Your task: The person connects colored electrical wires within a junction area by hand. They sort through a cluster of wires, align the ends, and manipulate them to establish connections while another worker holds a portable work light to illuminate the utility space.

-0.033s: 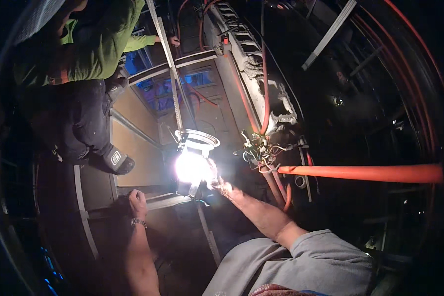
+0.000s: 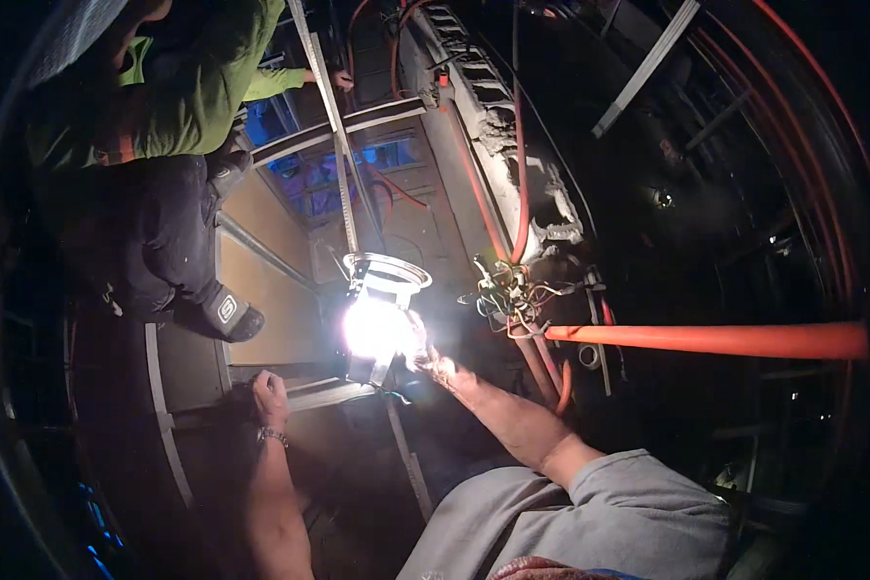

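A lit lamp (image 2: 382,333), glaring white, has a shiny metal ring (image 2: 401,271) at its upper end. My right hand (image 2: 437,367) reaches up to its right side and grips it there; glare washes out most of the fingers. Short thin wires show at the lamp's lower end. To the left, my left hand (image 2: 271,394), with a metal watch on the wrist, is closed round a light metal rail (image 2: 324,396). Part of its grip is hidden.
Another person in a green top (image 2: 188,106) and dark trousers is at upper left, a shoe (image 2: 234,316) near the tan panel (image 2: 261,295). A bundle of loose wires (image 2: 517,295) hangs beside orange conduits (image 2: 706,338) at right. A rough concrete edge (image 2: 512,135) runs behind.
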{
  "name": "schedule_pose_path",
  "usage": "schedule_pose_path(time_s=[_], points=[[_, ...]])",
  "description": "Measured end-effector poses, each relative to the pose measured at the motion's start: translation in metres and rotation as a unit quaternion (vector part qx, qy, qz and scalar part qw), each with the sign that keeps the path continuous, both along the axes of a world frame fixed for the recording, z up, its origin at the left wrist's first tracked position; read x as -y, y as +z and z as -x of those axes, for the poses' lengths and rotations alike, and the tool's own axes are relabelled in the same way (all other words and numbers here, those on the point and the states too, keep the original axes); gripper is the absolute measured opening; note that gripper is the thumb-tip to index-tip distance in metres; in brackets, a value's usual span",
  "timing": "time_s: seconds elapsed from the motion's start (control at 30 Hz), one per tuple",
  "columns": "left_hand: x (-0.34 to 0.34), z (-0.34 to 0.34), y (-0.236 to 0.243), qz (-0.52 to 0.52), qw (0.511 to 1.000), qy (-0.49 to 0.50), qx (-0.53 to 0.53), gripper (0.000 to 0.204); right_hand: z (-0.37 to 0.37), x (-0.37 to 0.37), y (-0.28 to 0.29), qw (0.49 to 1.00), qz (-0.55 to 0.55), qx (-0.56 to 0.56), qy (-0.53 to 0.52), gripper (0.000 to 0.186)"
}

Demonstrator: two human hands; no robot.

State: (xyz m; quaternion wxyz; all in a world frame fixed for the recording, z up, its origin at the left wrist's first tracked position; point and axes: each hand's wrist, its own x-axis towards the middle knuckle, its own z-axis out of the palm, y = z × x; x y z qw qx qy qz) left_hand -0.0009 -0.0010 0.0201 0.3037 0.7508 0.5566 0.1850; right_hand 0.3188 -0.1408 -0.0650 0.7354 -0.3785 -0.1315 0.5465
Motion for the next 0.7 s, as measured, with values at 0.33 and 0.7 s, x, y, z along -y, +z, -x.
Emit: schedule_pose_path(time_s=[0.33, 0.7], points=[[-0.004, 0.007, -0.014, -0.054, 0.998, -0.013, -0.015, 0.025, 0.002, 0.002, 0.001, 1.000, 0.001, 0.000, -0.004, 0.024], [-0.007, 0.016, -0.022, -0.053, 0.998, -0.022, -0.019, 0.025, 0.003, 0.002, -0.001, 1.000, 0.001, 0.002, -0.001, 0.021]])
